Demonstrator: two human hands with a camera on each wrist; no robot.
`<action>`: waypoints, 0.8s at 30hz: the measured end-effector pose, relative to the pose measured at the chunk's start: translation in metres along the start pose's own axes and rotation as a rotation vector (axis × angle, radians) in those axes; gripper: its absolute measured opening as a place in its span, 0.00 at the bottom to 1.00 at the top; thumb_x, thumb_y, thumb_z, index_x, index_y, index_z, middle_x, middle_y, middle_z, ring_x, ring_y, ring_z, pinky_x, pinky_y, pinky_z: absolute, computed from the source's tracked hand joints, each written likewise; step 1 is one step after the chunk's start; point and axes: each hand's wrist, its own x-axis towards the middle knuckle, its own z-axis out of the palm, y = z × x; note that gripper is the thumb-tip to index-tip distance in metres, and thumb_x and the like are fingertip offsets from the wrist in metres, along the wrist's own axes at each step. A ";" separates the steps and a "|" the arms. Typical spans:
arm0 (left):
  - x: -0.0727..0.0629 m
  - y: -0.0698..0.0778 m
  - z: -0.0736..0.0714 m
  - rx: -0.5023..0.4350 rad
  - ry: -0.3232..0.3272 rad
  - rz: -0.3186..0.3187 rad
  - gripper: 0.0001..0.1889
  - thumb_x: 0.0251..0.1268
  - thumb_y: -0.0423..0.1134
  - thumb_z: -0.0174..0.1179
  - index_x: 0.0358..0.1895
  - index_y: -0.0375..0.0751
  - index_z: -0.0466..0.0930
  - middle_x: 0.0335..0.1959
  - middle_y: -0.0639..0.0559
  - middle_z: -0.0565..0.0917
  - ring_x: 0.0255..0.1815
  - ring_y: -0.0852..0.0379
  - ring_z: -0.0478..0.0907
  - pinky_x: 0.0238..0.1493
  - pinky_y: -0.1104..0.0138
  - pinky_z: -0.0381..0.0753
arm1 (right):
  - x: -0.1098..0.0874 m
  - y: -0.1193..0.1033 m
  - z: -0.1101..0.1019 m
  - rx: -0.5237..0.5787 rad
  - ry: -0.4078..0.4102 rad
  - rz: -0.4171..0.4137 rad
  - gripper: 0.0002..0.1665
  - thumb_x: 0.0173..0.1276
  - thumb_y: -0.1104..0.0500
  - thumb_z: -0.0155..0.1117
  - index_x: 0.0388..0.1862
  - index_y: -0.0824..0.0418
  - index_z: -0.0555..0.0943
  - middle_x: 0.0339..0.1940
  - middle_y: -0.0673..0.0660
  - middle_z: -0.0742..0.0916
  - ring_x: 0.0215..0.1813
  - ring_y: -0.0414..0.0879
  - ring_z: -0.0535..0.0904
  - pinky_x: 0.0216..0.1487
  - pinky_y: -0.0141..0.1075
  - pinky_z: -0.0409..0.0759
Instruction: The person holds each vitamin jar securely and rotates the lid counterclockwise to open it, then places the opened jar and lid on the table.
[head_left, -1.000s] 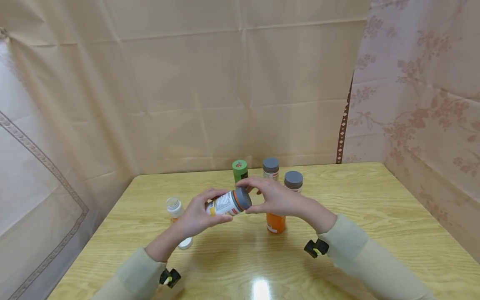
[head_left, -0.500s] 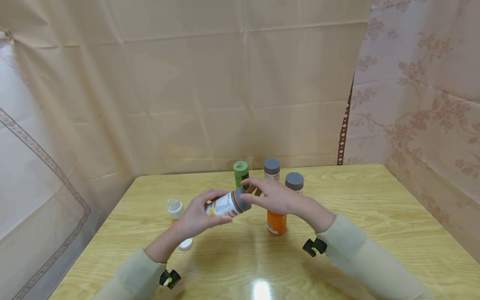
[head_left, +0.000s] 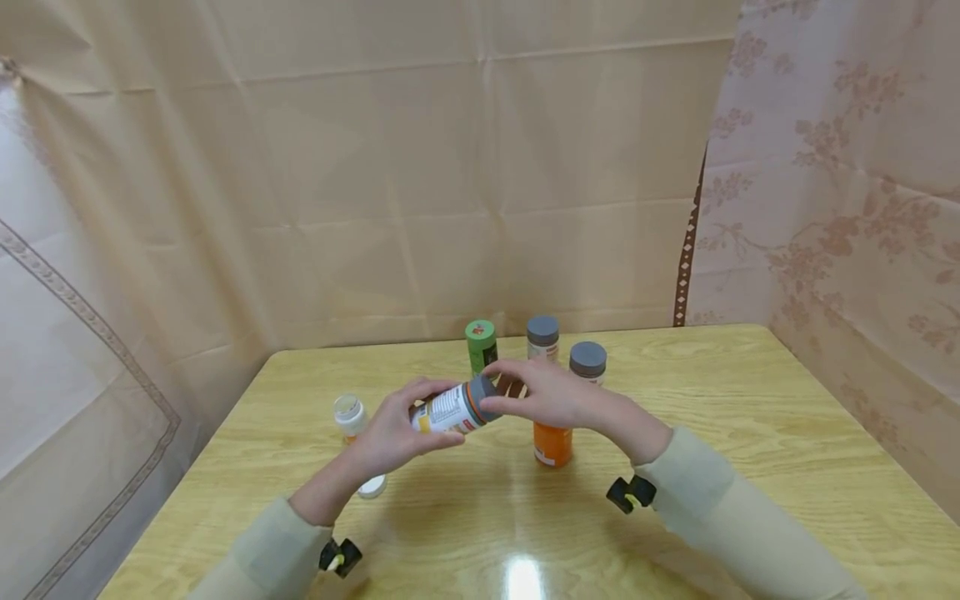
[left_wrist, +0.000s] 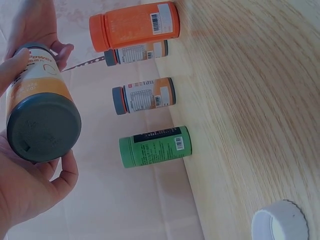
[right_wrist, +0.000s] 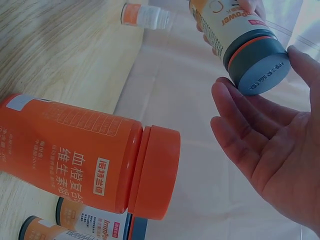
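My left hand (head_left: 392, 429) grips a white pill bottle (head_left: 447, 410) with orange-yellow on its label, tilted above the table with its lid toward the right. The base of this bottle (left_wrist: 44, 127) faces the left wrist camera. My right hand (head_left: 551, 393) pinches the dark grey lid (right_wrist: 262, 70) between thumb and fingertips, and the lid is on the bottle. Left of the hands stands a small white bottle (head_left: 350, 414) with no cap on its mouth, partly hidden by my left hand. A white cap (head_left: 371, 486) lies near it on the table.
Behind the hands stand a green bottle (head_left: 481, 346) and two grey-lidded bottles, one at the back (head_left: 542, 333) and one farther right (head_left: 587, 358). An orange bottle (head_left: 552, 446) stands below my right wrist, its top hidden in the head view. Curtains surround the wooden table (head_left: 690, 400).
My right thumb has moved from under the lid to across its near side, and the fingers have shifted around it. The left hand and the bottle stay in place.
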 end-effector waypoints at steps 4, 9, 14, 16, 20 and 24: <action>-0.001 0.001 -0.001 -0.006 -0.004 -0.005 0.31 0.50 0.40 0.76 0.61 0.44 0.77 0.48 0.51 0.78 0.42 0.50 0.75 0.36 0.63 0.80 | 0.000 0.000 0.000 -0.009 0.010 -0.039 0.29 0.67 0.44 0.66 0.61 0.56 0.74 0.42 0.46 0.82 0.44 0.42 0.78 0.46 0.40 0.77; -0.002 0.001 -0.002 -0.001 -0.003 -0.015 0.31 0.50 0.40 0.76 0.61 0.45 0.76 0.48 0.51 0.78 0.42 0.50 0.74 0.36 0.62 0.80 | -0.001 0.000 0.000 -0.021 0.029 -0.103 0.32 0.62 0.50 0.72 0.63 0.56 0.73 0.49 0.48 0.82 0.50 0.45 0.78 0.49 0.42 0.77; -0.002 0.001 -0.002 0.002 -0.002 -0.015 0.31 0.50 0.40 0.76 0.61 0.45 0.77 0.48 0.52 0.78 0.43 0.50 0.74 0.37 0.62 0.80 | -0.002 0.000 -0.001 -0.015 0.039 -0.140 0.34 0.59 0.57 0.75 0.63 0.58 0.72 0.54 0.51 0.80 0.53 0.47 0.77 0.51 0.42 0.77; -0.002 0.002 -0.002 0.003 -0.001 -0.014 0.31 0.50 0.40 0.76 0.60 0.45 0.77 0.48 0.52 0.78 0.43 0.50 0.75 0.37 0.62 0.80 | -0.002 0.000 -0.001 -0.016 0.040 -0.141 0.35 0.59 0.57 0.75 0.64 0.58 0.72 0.55 0.51 0.80 0.54 0.47 0.77 0.51 0.43 0.77; -0.002 0.002 -0.002 0.003 -0.001 -0.017 0.31 0.50 0.40 0.76 0.61 0.45 0.77 0.47 0.52 0.78 0.42 0.50 0.75 0.37 0.62 0.80 | -0.001 0.000 0.000 -0.007 0.042 -0.119 0.36 0.61 0.52 0.73 0.66 0.58 0.70 0.58 0.52 0.79 0.55 0.49 0.77 0.51 0.45 0.77; -0.003 0.002 -0.002 -0.003 -0.004 -0.014 0.31 0.51 0.40 0.75 0.61 0.46 0.76 0.47 0.52 0.78 0.42 0.50 0.74 0.37 0.62 0.80 | 0.000 -0.001 0.001 0.014 0.041 -0.061 0.35 0.67 0.45 0.66 0.67 0.57 0.69 0.56 0.51 0.80 0.54 0.48 0.77 0.48 0.42 0.78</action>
